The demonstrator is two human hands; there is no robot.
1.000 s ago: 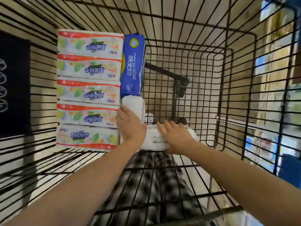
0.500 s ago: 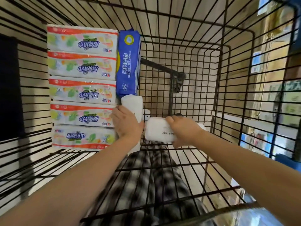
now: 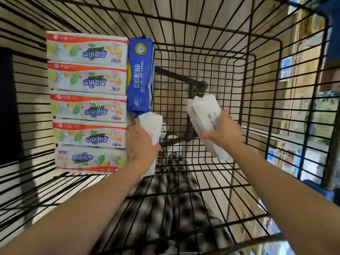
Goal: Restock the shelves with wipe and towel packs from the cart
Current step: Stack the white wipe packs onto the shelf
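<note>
Your left hand [image 3: 141,144] grips left pack [image 3: 150,124], axis 12–6, blue pack [image 3: 140,74] touching at 12; right hand [image 3: 223,131] grips right pack [image 3: 204,111], tilted 11–5, raised in cart [image 3: 257,89], likely out first.

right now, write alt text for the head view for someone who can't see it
Seen from above inside a wire cart, the left hand grips a white pack and the right hand grips a second white pack, held tilted. Five colourful towel packs and a blue pack sit side by side on the view's left.
</note>
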